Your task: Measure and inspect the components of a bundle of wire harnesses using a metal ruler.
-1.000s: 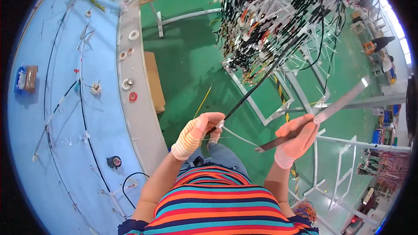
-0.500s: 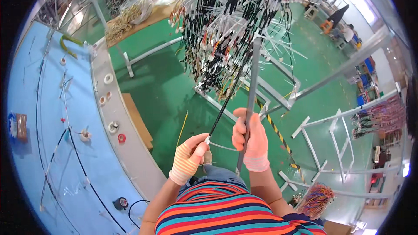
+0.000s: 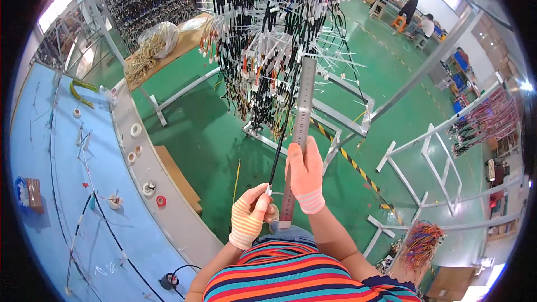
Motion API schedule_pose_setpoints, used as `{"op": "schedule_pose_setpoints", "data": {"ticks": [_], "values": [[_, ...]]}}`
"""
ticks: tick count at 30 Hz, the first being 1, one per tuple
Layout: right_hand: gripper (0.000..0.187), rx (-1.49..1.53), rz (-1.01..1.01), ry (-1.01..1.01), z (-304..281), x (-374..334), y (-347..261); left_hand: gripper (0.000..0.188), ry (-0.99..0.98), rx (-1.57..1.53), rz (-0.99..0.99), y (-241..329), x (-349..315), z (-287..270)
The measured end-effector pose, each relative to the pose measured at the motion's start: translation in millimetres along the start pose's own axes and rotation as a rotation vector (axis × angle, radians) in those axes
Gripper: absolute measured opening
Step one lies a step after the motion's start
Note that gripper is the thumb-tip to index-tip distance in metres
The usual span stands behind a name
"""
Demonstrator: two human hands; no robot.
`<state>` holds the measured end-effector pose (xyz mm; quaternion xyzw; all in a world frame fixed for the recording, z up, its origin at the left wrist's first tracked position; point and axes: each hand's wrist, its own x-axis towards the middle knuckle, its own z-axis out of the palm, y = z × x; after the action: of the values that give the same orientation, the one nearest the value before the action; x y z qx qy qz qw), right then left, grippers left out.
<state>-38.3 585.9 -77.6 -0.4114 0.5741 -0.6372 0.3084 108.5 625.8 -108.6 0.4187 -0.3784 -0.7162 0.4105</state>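
My left hand [image 3: 249, 219], in an orange-and-white striped glove, pinches the end of a black sleeved cable [image 3: 278, 154]. A small white connector [image 3: 269, 190] shows at its fingertips. The cable runs up toward a dense bundle of hanging wire harnesses [image 3: 257, 61], black with white ties and plugs. In a pink-orange glove, my right hand [image 3: 306, 178] is closed round a long metal ruler [image 3: 304, 98]. Its marked face is turned toward me, and it slants upward beside the cable. The ruler's lower end reaches down near my waist.
On the left stands a blue board [image 3: 61, 190] with cables laid along it, and a grey ledge holds several tape rolls [image 3: 136, 130]. Metal frames [image 3: 411, 176] stand on the green floor to the right. Colourful wires [image 3: 422, 243] lie lower right. People sit far off.
The ruler has turned from edge-on to face-on and shifted left, closer to the cable. My right hand moved left with it. My left hand still holds the cable end, slightly lower and to the right.
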Motion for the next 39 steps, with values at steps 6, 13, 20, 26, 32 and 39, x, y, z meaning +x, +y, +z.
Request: {"op": "schedule_pose_setpoints", "data": {"ticks": [6,13,20,26,32,39], "values": [[0.020,0.005,0.039,0.006,5,6,7,0.027,-0.015,0.057,0.030,-1,-3,1],[0.019,0.071,0.081,0.011,9,4,6,0.027,-0.004,0.073,-0.002,2,-4,0],[0.018,0.096,0.101,0.015,10,4,2,0.026,-0.021,0.074,-0.014,3,-4,-1],[0.017,0.105,0.093,0.011,11,4,2,0.025,-0.009,0.065,-0.045,1,-1,-4],[0.017,0.136,0.096,0.000,11,7,5,0.025,-0.037,-0.058,-0.090,-3,-1,-14],[0.017,0.171,0.141,-0.015,19,7,5,0.024,-0.113,-0.255,-0.189,0,0,-26]]}}
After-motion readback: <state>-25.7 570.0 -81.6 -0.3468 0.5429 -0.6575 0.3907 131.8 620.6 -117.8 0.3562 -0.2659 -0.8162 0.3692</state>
